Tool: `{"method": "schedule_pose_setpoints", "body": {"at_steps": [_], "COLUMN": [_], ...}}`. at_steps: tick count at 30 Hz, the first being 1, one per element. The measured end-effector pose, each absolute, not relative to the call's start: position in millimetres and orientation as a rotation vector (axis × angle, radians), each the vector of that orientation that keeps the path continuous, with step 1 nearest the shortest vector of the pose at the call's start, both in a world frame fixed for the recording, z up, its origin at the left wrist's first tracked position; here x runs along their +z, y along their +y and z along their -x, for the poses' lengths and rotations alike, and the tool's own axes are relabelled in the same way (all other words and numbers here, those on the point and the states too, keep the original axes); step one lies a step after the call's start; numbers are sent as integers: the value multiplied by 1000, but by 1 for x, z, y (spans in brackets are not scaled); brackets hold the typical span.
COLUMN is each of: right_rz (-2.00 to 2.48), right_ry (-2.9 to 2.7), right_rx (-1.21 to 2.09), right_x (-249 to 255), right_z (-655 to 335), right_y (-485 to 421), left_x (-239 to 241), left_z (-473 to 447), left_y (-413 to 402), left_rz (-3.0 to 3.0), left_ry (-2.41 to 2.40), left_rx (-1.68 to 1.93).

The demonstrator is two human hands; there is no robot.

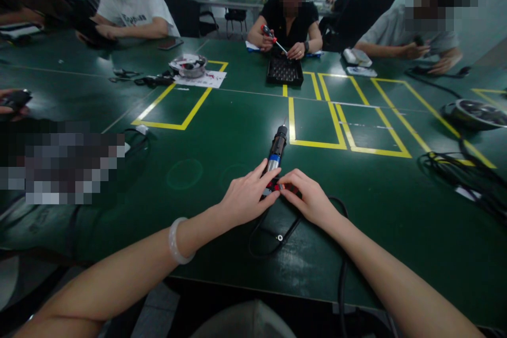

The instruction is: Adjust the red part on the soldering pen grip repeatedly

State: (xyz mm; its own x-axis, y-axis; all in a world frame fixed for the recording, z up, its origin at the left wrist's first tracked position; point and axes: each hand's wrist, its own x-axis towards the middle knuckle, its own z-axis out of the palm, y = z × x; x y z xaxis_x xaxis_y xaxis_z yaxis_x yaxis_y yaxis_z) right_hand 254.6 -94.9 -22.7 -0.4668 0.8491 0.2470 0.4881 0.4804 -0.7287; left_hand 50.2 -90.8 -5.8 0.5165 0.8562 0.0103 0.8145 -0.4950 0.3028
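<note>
An electric screwdriver [276, 149] lies on the green table [222, 158] straight ahead, black with a blue band, its tip pointing away from me. My left hand [247, 195] holds its near end, thumb and fingers closed round the red part. From the right, my right hand [307, 196] pinches the same near end with its fingertips. A black cable [273, 232] loops from the tool toward me under both hands. A pale bangle [176, 240] sits on my left wrist.
Yellow tape rectangles [340, 127] mark the table. A black tray [284, 71] stands in front of a person across from me who holds a red screwdriver [271, 36]. Cables [463, 169] and a round dish [473, 113] lie at the right. Other people sit round the table.
</note>
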Motion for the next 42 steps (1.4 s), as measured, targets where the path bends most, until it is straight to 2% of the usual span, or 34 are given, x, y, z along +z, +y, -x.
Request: {"method": "schedule_pose_setpoints", "body": {"at_steps": [3,8,14,26,42], "right_rz": [1147,1176,1151,1052,1200], "right_ry": [-1976,-1609,-1489,-1703,-2071], "right_rx": [947,1477,1589,1509,878], "right_x": [-21,-24,-23,-23,-21], "right_z": [-255,-255,-254,-260,-259], "right_y": [-93,-90,-89,-91,-93], "left_x": [-7,-8,-8,-10,-14], "left_z": [-47,-46,-46,-45,-46], "left_y": [-90,-90,-90,-89,-88], "left_rz": [-2489,-2480,-2467,-2506,-2535], "left_ry": [1377,1356,1347,1295,1265], "left_rx": [234,236,255,292,302]}}
